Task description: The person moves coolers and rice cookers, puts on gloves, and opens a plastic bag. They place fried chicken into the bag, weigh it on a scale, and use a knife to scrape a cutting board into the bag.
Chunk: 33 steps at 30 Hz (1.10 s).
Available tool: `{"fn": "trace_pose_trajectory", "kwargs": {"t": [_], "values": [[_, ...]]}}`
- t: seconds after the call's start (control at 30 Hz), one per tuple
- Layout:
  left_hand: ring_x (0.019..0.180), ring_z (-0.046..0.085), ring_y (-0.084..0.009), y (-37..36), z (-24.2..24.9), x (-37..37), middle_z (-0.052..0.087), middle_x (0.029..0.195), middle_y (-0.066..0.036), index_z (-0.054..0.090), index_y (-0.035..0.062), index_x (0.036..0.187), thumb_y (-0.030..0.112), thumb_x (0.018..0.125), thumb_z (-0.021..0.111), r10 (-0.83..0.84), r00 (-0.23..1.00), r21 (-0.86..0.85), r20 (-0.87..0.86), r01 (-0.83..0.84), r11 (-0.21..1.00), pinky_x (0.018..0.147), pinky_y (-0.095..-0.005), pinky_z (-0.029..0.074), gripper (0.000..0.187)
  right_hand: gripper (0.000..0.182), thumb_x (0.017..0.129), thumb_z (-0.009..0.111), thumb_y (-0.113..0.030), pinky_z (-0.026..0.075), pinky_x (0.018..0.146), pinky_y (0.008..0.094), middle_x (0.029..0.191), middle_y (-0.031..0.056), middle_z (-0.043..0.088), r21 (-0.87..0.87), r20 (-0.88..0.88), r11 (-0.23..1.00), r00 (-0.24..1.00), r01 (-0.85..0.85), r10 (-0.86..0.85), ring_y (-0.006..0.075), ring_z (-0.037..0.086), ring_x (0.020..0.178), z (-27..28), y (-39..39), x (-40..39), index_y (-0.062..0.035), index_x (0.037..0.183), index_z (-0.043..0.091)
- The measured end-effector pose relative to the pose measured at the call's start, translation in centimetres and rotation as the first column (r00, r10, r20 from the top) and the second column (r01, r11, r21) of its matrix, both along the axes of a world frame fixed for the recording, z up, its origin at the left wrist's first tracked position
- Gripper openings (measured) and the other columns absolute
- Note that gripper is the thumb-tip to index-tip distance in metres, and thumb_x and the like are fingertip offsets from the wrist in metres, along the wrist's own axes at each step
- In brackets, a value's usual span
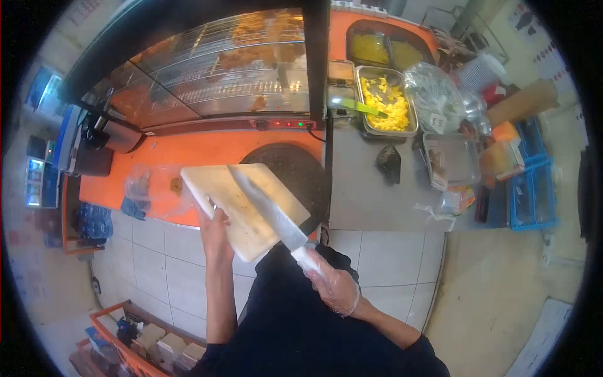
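Note:
My left hand [215, 231] grips the near left edge of a white cutting board [239, 207] and holds it tilted above the counter edge. My right hand [333, 286], in a clear plastic glove, grips the white handle of a large knife [270, 210]. The blade lies flat across the board's surface, pointing away from me. Just behind the board, a dark round griddle [301, 169] rests on the orange counter [188, 151].
A glass warming cabinet [232, 69] with fried food stands at the back. To the right, a metal tray of yellow chopped food [386, 100] holds a green utensil; bags, containers and a blue crate [531, 188] crowd the grey counter. A plastic bag [151, 188] lies at left.

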<state>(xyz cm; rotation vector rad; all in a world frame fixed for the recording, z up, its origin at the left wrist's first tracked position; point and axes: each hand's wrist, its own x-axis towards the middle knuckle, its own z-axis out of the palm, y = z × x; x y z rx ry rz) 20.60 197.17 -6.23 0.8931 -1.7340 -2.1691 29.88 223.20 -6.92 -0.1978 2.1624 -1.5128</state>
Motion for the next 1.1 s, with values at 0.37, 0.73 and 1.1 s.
{"fn": "trace_pose_trajectory", "kwargs": {"t": [0.37,0.73,1.1], "values": [[0.112,0.053,-0.0192,-0.7,-0.9,0.2,0.044,0.14,-0.013,0.02,0.013,0.154,-0.005,0.084,0.043,-0.033,0.998,0.006,-0.049,0.034,0.999,0.088,-0.0317,0.044,0.076,0.044,0.103,0.038,-0.026,0.051,0.08,0.0556,0.112,0.0298,0.062,0.175,-0.172,0.985,0.985,-0.004,0.034,0.049,0.063,0.092,-14.1,2.0,-5.3,-0.0039,0.141,0.041],[0.112,0.051,-0.0187,0.2,-0.1,-0.3,0.042,0.14,-0.012,0.023,0.0132,0.151,-0.002,0.088,0.045,0.014,0.999,0.001,-0.042,-0.014,1.0,0.088,-0.0306,0.045,0.069,0.056,0.101,0.047,-0.027,0.052,0.079,0.0506,0.105,0.0325,0.064,-0.078,-0.021,0.997,1.0,0.007,-0.009,0.048,0.064,0.088,-1.0,-2.5,-2.7,-0.0077,0.15,0.03],[0.114,0.051,-0.0192,-0.2,-0.9,0.0,0.042,0.141,-0.011,0.017,0.0154,0.154,-0.003,0.089,0.045,-0.006,0.997,0.018,-0.078,0.007,1.0,0.091,-0.0321,0.045,0.073,0.052,0.102,0.044,-0.029,0.053,0.081,0.0498,0.119,0.0229,0.063,0.061,-0.027,0.995,0.996,-0.085,0.086,0.0451,0.064,0.093,0.8,-1.6,-3.0,-0.0138,0.151,0.032]]}}
